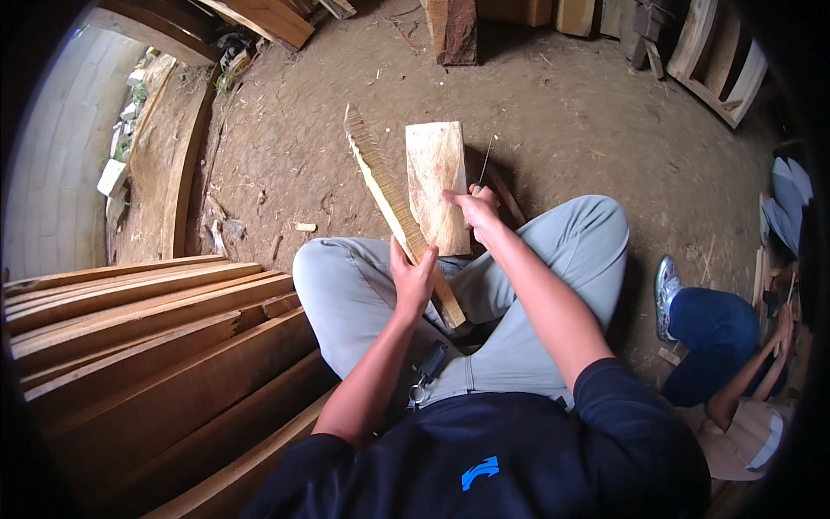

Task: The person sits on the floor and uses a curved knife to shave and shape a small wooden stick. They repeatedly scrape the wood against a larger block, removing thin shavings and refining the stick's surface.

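One wooden block (435,164) lies on a brown dirt floor (294,130) before a person seated with bent knees. Just left of the block, one long, pointed stick (386,190) slants upward; one left hand (413,277), near the block's lower left corner, has its grip clamped around the stick. At the block's right edge, one right hand (481,210) has its grip closed on the handle of one thin knife (487,162), blade pointing up and away. Well left of the block are stacked planks (156,346), too overlapped to count, and one pale wall (60,156). Well right of it sits one other person (713,333).
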